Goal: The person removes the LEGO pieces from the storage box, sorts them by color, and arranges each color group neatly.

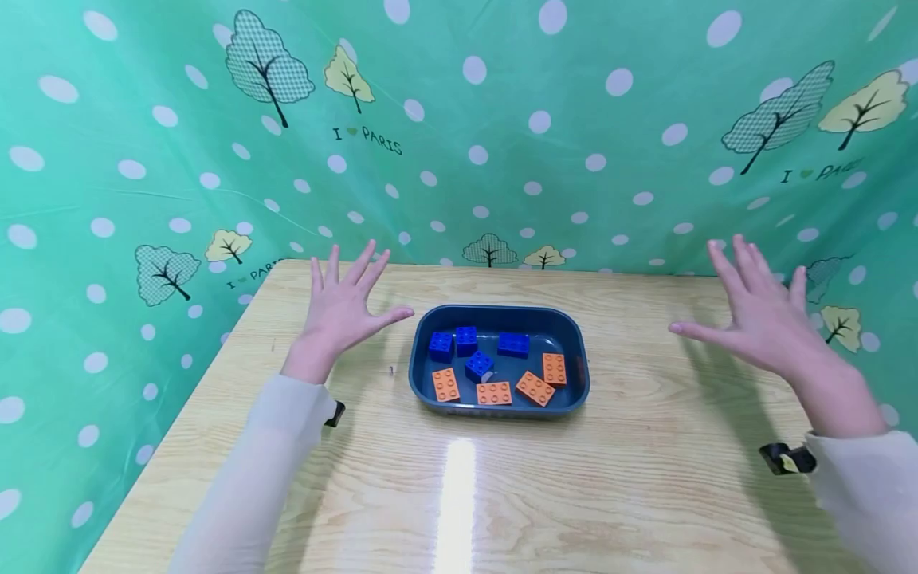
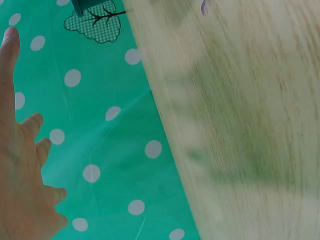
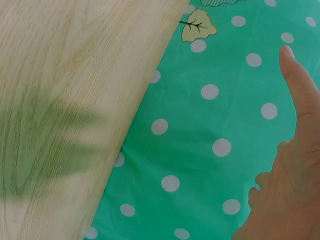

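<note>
Both hands are raised above the table with fingers spread and nothing in them. The left hand [image 1: 340, 312] hovers left of a dark blue tray [image 1: 581, 351], its thumb pointing toward the tray's left rim. Farther off on the right is the right hand [image 1: 767, 323], its thumb pointing left. Inside the tray, several blue building bricks [image 1: 513, 344] lie mostly toward the back, and several orange building bricks [image 1: 535, 388] lie along the front and right. In the wrist views, part of the left hand [image 2: 22, 175] and the right hand [image 3: 295, 175] shows.
A light wooden table [image 1: 631, 494] carries the tray. Green polka-dot cloth [image 1: 430, 96] with printed trees hangs behind it and along its sides. A tiny dark speck [image 1: 391, 370] lies left of the tray. Light glares on the wood in front.
</note>
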A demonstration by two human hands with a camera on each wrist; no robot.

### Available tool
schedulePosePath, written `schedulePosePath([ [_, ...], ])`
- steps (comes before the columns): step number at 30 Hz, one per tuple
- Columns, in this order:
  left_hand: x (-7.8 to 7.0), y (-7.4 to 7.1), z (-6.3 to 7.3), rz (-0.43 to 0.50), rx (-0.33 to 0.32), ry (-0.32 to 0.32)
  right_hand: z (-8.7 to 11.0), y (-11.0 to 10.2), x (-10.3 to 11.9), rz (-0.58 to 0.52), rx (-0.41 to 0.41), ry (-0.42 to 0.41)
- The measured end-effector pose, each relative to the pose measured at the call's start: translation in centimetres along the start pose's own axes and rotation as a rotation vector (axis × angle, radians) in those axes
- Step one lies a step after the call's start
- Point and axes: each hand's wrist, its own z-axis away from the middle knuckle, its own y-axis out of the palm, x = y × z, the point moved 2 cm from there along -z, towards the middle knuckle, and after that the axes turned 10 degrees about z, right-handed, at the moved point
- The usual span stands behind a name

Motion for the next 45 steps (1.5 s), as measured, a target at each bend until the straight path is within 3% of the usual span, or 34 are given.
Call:
schedulePosePath([
  [23, -0.5, 1.0, 1.6, 0.069, 0.005, 0.025, 0.5, 1.2, 4.8, -0.098, -0.044, -0.097],
  [32, -0.9, 1.0, 1.7, 0.066, 0.018, 0.057, 0.5, 1.8, 7.0, -0.239, 0.042, -0.066],
  [45, -2.5, 1.2, 1.5, 0.069, 0.028, 0.091, 0.5, 4.7, 10.9, -0.405, 0.124, -0.150],
])
